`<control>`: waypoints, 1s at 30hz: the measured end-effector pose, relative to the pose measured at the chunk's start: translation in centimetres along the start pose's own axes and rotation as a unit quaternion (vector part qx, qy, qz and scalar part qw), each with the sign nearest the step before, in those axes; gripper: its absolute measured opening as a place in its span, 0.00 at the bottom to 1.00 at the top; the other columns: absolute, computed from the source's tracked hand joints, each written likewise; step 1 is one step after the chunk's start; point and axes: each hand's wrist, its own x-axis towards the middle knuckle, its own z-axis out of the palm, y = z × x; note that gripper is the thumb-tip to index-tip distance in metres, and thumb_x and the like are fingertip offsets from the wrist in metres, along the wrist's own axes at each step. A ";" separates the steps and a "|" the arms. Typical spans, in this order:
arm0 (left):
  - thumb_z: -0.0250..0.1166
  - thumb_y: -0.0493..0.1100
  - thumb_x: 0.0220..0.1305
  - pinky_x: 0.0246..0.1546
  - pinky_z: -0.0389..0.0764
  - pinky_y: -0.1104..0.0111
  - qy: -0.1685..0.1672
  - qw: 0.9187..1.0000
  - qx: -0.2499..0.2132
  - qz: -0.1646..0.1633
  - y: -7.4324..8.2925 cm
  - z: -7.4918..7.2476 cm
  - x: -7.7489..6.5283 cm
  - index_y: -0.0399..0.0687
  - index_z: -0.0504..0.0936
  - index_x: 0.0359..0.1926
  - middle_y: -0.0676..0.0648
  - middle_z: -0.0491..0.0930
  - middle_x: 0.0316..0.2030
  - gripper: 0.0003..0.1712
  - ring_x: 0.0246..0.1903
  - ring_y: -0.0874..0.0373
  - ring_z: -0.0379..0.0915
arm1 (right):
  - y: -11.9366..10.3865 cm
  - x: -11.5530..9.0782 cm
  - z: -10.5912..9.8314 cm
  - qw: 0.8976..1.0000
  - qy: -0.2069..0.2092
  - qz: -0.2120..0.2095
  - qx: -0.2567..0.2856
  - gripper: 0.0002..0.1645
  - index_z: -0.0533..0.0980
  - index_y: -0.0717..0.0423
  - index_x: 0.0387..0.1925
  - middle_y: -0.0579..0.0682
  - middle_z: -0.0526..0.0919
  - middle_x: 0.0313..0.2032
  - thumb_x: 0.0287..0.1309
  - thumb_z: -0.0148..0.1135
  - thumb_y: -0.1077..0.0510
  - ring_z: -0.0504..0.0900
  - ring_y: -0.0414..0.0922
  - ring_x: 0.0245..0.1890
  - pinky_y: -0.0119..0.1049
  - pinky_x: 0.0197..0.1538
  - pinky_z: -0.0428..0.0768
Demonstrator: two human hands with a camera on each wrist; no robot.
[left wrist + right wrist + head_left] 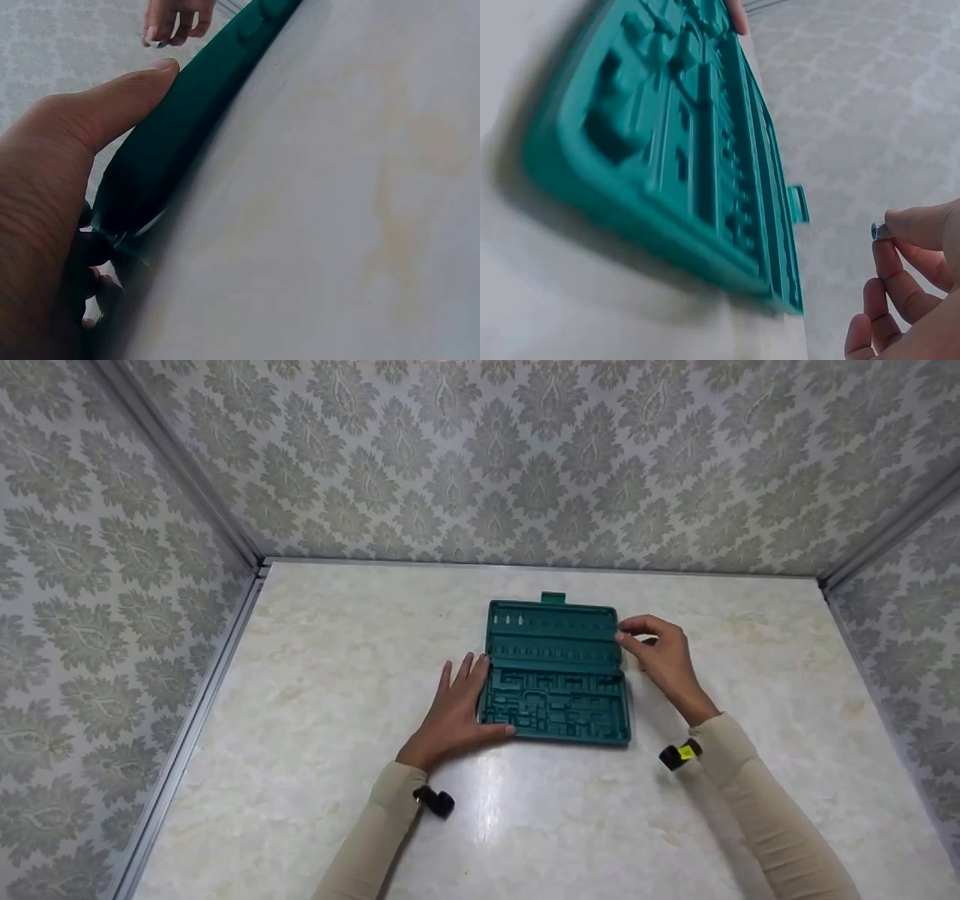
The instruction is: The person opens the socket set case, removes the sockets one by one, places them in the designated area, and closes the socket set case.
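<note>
A green plastic socket-set case (555,705) lies opened flat on the table, its moulded slots facing up. My left hand (455,720) rests against the case's left side, fingers extended along the edge and thumb over the near rim. In the left wrist view the thumb (127,101) lies on the case's green wall. Beyond the case's right edge, my right hand (664,656) pinches a small silver socket (878,231) between thumb and forefinger, its round opening visible in the right wrist view. Three small pale pieces (508,619) show in the lid's upper left row.
The case's latch (553,598) sticks out at the far edge. The pale marbled table (337,645) extends around the case, with patterned wall panels (480,457) behind and at both sides. A small black camera (435,801) is strapped at the left wrist.
</note>
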 end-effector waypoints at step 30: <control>0.68 0.86 0.56 0.85 0.25 0.50 0.006 1.000 -0.001 0.008 -0.4 0.2 0.1 0.52 0.41 0.91 0.44 0.42 0.90 0.79 0.89 0.52 0.28 | 6.2 -4.2 -6.9 0.994 0.046 0.089 -0.033 0.21 0.86 0.63 0.61 0.62 0.88 0.59 0.77 0.70 0.53 0.82 0.34 0.50 0.21 0.46 0.80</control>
